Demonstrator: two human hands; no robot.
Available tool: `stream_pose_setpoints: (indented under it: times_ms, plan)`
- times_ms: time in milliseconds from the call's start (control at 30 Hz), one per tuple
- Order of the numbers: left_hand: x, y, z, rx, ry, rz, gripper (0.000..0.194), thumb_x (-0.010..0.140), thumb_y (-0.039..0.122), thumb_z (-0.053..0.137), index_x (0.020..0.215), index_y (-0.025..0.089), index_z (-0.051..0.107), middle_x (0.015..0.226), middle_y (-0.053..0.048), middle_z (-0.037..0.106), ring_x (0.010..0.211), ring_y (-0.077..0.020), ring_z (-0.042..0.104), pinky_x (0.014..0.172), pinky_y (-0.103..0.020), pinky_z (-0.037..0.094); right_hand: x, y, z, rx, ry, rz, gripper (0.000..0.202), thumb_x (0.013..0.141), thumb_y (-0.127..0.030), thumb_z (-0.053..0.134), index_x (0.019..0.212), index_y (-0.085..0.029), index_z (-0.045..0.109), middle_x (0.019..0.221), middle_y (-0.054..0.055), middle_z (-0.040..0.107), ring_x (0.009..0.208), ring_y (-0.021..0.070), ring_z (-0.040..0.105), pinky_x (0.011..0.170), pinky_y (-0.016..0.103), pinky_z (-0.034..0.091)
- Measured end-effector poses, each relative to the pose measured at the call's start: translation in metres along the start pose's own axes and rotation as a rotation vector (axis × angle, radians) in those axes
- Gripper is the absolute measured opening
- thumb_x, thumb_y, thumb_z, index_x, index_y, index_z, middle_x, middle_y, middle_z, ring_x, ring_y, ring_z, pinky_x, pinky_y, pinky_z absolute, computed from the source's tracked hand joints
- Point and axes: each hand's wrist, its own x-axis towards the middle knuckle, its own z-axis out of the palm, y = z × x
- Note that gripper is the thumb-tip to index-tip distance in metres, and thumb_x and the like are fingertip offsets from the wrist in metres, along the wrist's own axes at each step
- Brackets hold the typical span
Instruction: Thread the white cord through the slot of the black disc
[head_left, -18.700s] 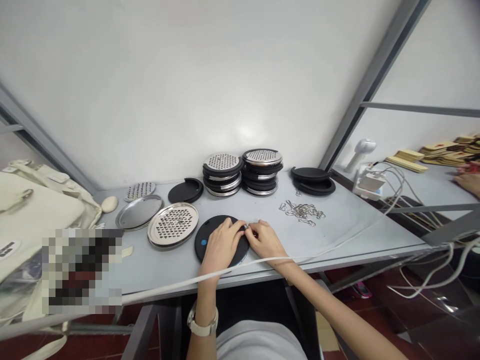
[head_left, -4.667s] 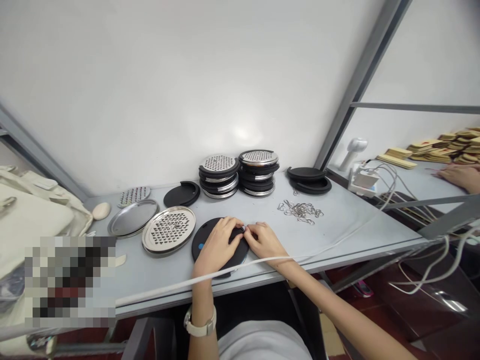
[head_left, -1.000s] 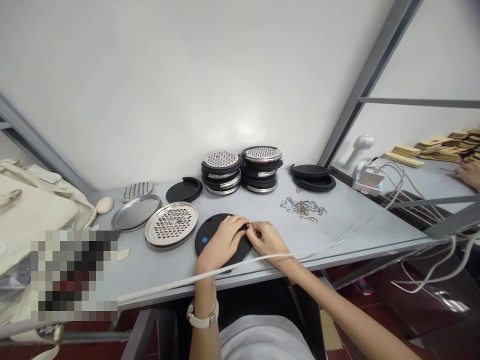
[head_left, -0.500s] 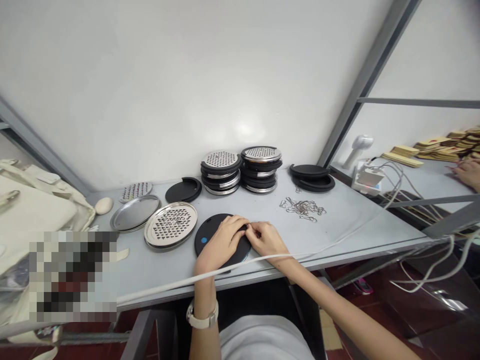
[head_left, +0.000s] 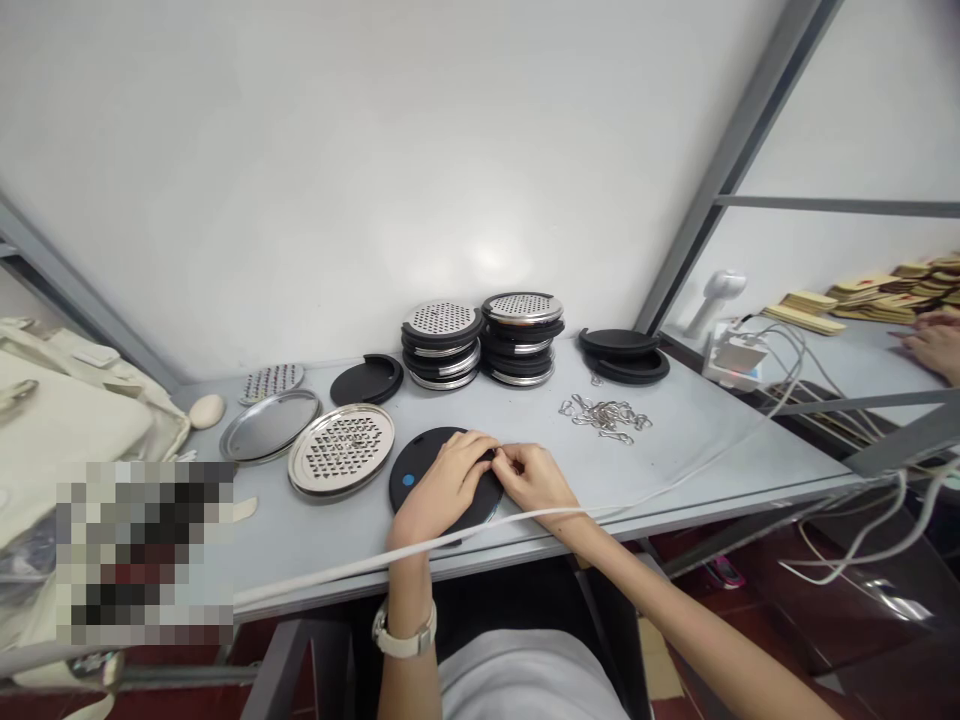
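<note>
A black round grater holder (head_left: 420, 455) with a blue dot lies at the table's front edge. Over its top my left hand (head_left: 450, 480) is laid, holding it down with the fingers together and pointing at its right rim. At that rim my right hand (head_left: 534, 478) is closed in a pinch, close against the left fingertips. Whatever sits between its fingers is hidden. To the left are a round metal grater plate (head_left: 341, 450) and a plain metal disc (head_left: 271, 425). Several small wire clips (head_left: 607, 415) lie loose to the right.
Behind stand two stacks of black holders with metal graters (head_left: 442, 345); more black holders (head_left: 622, 355) are at the right. A white cable (head_left: 330, 575) crosses in front of my wrists. A cream bag (head_left: 75, 400) is at left. Another person's hand (head_left: 937, 345) shows far right.
My hands and the black holder stay almost exactly in place, with only slight finger movement. At far right, the other person's hand has shifted slightly.
</note>
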Motion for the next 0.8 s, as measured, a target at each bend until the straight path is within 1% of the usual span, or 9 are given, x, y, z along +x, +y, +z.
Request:
stream_pose_setpoints:
  times_ms: [67, 133, 233, 333, 400, 533, 667, 800]
  plan:
    - [0.0008, 0.0012, -0.0001, 0.014, 0.03, -0.024, 0.03, 0.091, 0.005, 0.035, 0.101, 0.022, 0.058, 0.103, -0.004, 0.059, 0.102, -0.0207, 0.051, 0.095, -0.039, 0.039, 0.0002, 0.001, 0.0001, 0.037, 0.009, 0.006, 0.032, 0.081, -0.028, 0.042, 0.053, -0.019, 0.029, 0.053, -0.005, 0.026, 0.052, 0.0082, 0.028, 0.049, 0.021, 0.023]
    - [0.0012, 0.0021, 0.0, 0.02, 0.053, -0.041, 0.033, 0.091, 0.003, 0.032, 0.098, 0.022, 0.058, 0.102, -0.003, 0.059, 0.101, -0.0199, 0.052, 0.094, -0.039, 0.039, 0.0011, 0.0026, 0.0002, 0.069, 0.038, 0.02, 0.032, 0.083, -0.03, 0.04, 0.054, -0.02, 0.03, 0.054, -0.005, 0.026, 0.052, 0.0082, 0.028, 0.049, 0.021, 0.023]
    - [0.0007, 0.0017, 0.001, 0.022, 0.088, -0.063, 0.029, 0.093, 0.007, 0.033, 0.106, 0.022, 0.055, 0.108, -0.004, 0.056, 0.104, -0.0195, 0.051, 0.096, -0.038, 0.039, 0.003, 0.0044, 0.0004, 0.083, 0.066, 0.028, 0.033, 0.086, -0.032, 0.038, 0.055, -0.02, 0.03, 0.054, -0.005, 0.026, 0.051, 0.0084, 0.028, 0.049, 0.022, 0.023]
    - [-0.0004, -0.001, 0.0032, 0.031, 0.13, -0.092, 0.023, 0.093, 0.013, 0.042, 0.111, 0.022, 0.051, 0.111, -0.005, 0.053, 0.107, -0.0213, 0.049, 0.097, -0.04, 0.038, 0.0037, 0.0039, -0.0001, 0.058, 0.06, 0.004, 0.035, 0.088, -0.033, 0.038, 0.056, -0.02, 0.03, 0.052, -0.005, 0.028, 0.051, 0.0088, 0.03, 0.05, 0.022, 0.025]
    - [-0.001, -0.0033, 0.0044, 0.035, 0.152, -0.108, 0.02, 0.091, 0.014, 0.048, 0.109, 0.022, 0.051, 0.108, -0.005, 0.052, 0.106, -0.0222, 0.049, 0.097, -0.041, 0.039, 0.0036, 0.0027, -0.0007, 0.025, 0.053, -0.013, 0.036, 0.09, -0.033, 0.037, 0.057, -0.02, 0.032, 0.051, -0.005, 0.032, 0.05, 0.0092, 0.032, 0.051, 0.022, 0.026]
    - [-0.0012, -0.0045, 0.004, 0.017, 0.176, -0.127, 0.016, 0.089, 0.013, 0.049, 0.102, 0.021, 0.051, 0.1, -0.005, 0.052, 0.101, -0.0221, 0.051, 0.093, -0.041, 0.042, 0.0032, 0.0005, -0.002, -0.039, 0.044, -0.045, 0.038, 0.093, -0.032, 0.034, 0.058, -0.019, 0.04, 0.05, -0.004, 0.041, 0.05, 0.0105, 0.036, 0.053, 0.023, 0.029]
    - [-0.0009, 0.0004, 0.0012, -0.045, 0.132, -0.105, 0.017, 0.087, 0.01, 0.05, 0.1, 0.021, 0.053, 0.098, -0.003, 0.055, 0.096, -0.0189, 0.054, 0.09, -0.036, 0.046, 0.004, 0.0, -0.0024, -0.095, 0.016, -0.064, 0.038, 0.096, -0.03, 0.032, 0.063, -0.019, 0.048, 0.056, 0.0, 0.054, 0.052, 0.0121, 0.045, 0.055, 0.023, 0.031]
    - [-0.0004, 0.0029, 0.0003, -0.091, 0.105, -0.104, 0.019, 0.085, 0.009, 0.053, 0.099, 0.022, 0.054, 0.098, -0.001, 0.056, 0.091, -0.0159, 0.057, 0.086, -0.031, 0.048, 0.0053, 0.0009, -0.0021, -0.159, -0.033, -0.103, 0.036, 0.096, -0.025, 0.031, 0.07, -0.017, 0.055, 0.068, 0.005, 0.066, 0.062, 0.0145, 0.057, 0.063, 0.024, 0.035]
